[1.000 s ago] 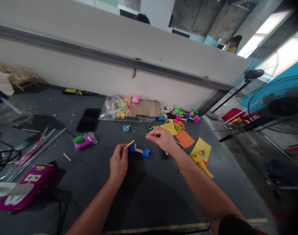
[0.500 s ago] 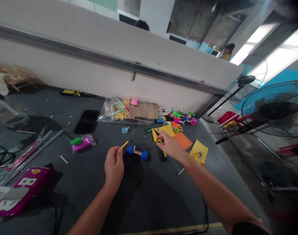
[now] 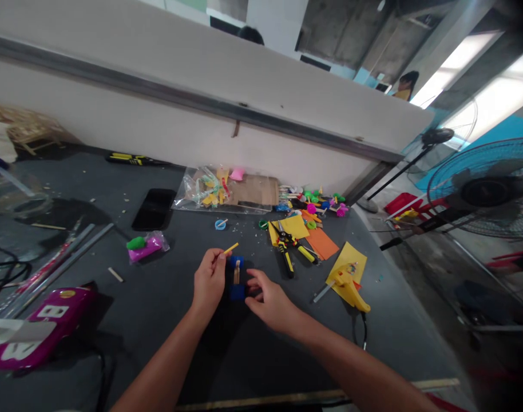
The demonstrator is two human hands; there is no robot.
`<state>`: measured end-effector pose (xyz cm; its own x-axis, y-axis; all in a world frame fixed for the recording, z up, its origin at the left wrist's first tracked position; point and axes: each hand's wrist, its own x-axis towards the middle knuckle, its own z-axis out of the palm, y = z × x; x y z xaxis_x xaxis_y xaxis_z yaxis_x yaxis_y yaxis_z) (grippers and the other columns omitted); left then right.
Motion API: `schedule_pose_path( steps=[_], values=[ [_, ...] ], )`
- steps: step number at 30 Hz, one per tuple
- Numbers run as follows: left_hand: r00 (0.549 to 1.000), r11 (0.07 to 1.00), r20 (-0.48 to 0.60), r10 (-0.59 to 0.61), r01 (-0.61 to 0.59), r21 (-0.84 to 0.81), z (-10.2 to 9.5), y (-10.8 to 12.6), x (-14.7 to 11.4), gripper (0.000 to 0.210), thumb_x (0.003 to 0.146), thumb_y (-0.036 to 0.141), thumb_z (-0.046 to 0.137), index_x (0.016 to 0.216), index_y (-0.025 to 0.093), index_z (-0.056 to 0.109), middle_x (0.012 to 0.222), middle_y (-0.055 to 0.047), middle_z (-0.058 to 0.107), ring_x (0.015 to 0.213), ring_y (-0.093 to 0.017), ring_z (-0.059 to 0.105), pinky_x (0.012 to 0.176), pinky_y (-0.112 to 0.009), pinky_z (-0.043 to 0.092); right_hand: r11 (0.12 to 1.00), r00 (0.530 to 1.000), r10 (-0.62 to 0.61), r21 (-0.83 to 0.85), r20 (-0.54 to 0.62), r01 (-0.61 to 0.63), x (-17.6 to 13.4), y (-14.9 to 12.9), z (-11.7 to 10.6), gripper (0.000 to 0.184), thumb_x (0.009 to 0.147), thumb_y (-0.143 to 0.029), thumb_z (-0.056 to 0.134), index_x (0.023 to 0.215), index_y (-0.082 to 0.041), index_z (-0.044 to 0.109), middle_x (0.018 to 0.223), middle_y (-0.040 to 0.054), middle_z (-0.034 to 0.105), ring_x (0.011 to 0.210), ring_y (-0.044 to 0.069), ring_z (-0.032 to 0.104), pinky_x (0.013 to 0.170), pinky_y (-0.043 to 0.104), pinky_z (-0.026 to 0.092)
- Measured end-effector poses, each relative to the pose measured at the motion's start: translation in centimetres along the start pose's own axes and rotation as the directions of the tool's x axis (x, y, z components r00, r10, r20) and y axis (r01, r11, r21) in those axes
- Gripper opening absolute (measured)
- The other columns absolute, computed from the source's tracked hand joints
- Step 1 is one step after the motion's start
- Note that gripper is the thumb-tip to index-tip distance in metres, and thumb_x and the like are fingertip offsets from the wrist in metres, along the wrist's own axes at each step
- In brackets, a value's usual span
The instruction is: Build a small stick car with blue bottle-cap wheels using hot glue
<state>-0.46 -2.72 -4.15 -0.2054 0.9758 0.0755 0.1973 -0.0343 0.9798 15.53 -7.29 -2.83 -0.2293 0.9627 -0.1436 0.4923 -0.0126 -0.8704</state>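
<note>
- The blue-ended piece [image 3: 237,274] lies on the desk [image 3: 158,320] between your hands, one glossy, blocky blue end farther from you and one nearer, joined by a slim, pale bar that looks wooden.
- Your left hand [image 3: 210,280] has its grip closed on a thin, straight yellow stick [image 3: 231,248], pinched between thumb and fingertips, its free end jutting out past the far blue end.
- Your right hand [image 3: 268,298] has its grip loose, fingers curled and parted beside the near blue end; you cannot tell here whether they touch it.
- To work well, steady the piece by its blue end rather than its slim bar, which probably bends or snaps more easily.
- Pinch the stick lightly; so thin a length likely rolls or tilts under uneven pressure.
- Beyond your right hand, yellow-and-black cutters [image 3: 282,250] lie splayed, partly over flat, matte yellow sheet [image 3: 301,226].
- Farther right, the hard yellow glue gun [image 3: 348,287] rests partly on another yellow sheet, a translucent rod at its end; mind its cord.
</note>
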Motion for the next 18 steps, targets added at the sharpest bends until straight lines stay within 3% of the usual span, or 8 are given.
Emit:
schedule_pose_path(
  steps=[5,10,13,18],
  values=[
    [0.992,0.973,-0.001,0.13,-0.127,0.191,-1.4,0.8,0.4,0.021,0.087,0.039,0.046,0.089,0.021,0.058,0.084,-0.002,0.067,0.074,-0.016,0.062,0.068,-0.026,0.047,0.999,0.986,-0.021,-0.046,-0.165,0.013,1.5,0.3,-3.4,0.039,0.077,-0.011,0.053,0.115,-0.018,0.052,0.098,0.0071,0.066,0.083,0.015,0.065,0.07,0.029,0.053],
    [0.912,0.81,0.182,0.368,-0.41,0.418,-2.4,2.8,1.0,0.02,0.088,0.034,0.045,0.087,0.022,0.06,0.083,-0.003,0.065,0.077,-0.017,0.061,0.072,-0.028,0.045,0.961,0.905,-0.247,-0.208,-0.347,0.182,3.5,-1.5,-6.8,0.023,0.086,-0.022,0.049,0.105,-0.02,0.062,0.102,0.0064,0.066,0.092,0.017,0.062,0.076,0.029,0.05],
    [0.866,0.737,0.26,0.427,-0.499,0.455,-2.3,3.9,1.4,0.02,0.089,0.031,0.044,0.087,0.022,0.062,0.085,-0.003,0.066,0.08,-0.018,0.061,0.073,-0.029,0.045,0.956,0.892,-0.286,-0.173,-0.35,0.238,4.1,-3.1,-6.4,0.024,0.09,-0.03,0.046,0.103,-0.022,0.065,0.098,0.004,0.069,0.09,0.017,0.063,0.076,0.028,0.049],
    [0.843,0.702,0.274,0.463,-0.538,0.467,-2.1,4.7,2.0,0.021,0.089,0.031,0.046,0.088,0.023,0.065,0.086,-0.003,0.068,0.083,-0.019,0.062,0.076,-0.029,0.046,0.974,0.93,-0.212,0.008,-0.3,0.225,4.7,-4.1,-4.6,0.02,0.086,-0.033,0.056,0.089,-0.02,0.071,0.079,0.0009,0.071,0.073,0.015,0.065,0.066,0.024,0.048]
  ],
)
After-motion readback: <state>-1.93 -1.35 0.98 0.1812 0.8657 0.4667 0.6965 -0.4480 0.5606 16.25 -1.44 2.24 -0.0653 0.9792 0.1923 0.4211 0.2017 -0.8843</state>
